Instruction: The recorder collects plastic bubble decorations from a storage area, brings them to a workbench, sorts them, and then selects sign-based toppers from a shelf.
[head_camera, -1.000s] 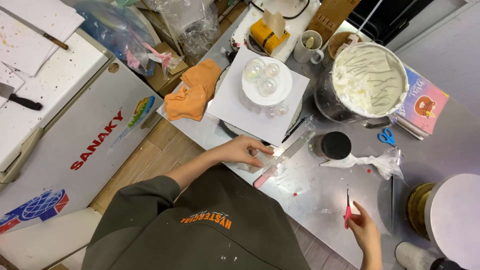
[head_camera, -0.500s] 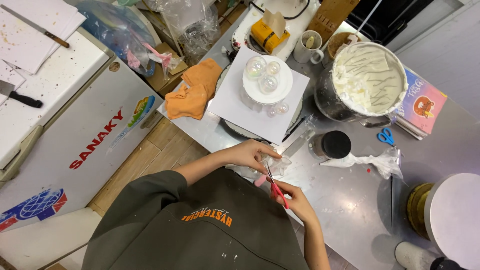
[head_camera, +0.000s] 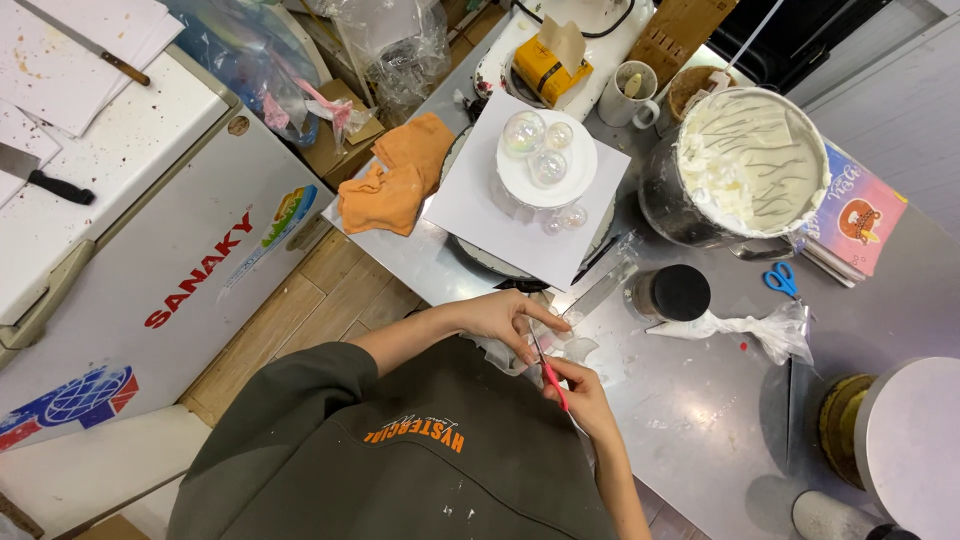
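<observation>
My left hand (head_camera: 505, 318) pinches a piece of clear plastic film (head_camera: 572, 350) at the near edge of the steel table (head_camera: 700, 420). Close beside it, my right hand (head_camera: 583, 393) grips small red-handled scissors (head_camera: 548, 368), whose blades point up into the film between the left fingers. Just beyond the hands stands a small white cake (head_camera: 546, 165) topped with iridescent bubble balls, on a white square board (head_camera: 470, 210).
A big pot of white cream (head_camera: 750, 160) stands at the back right, with a black-lidded jar (head_camera: 680, 293), a filled piping bag (head_camera: 745, 328) and blue scissors (head_camera: 782, 280) near it. An orange cloth (head_camera: 395, 180) lies left. A white chest freezer (head_camera: 150, 250) stands far left.
My right hand has come in from the table's right front with the red scissors and now meets my left hand at the plastic film. The left hand has barely moved.
</observation>
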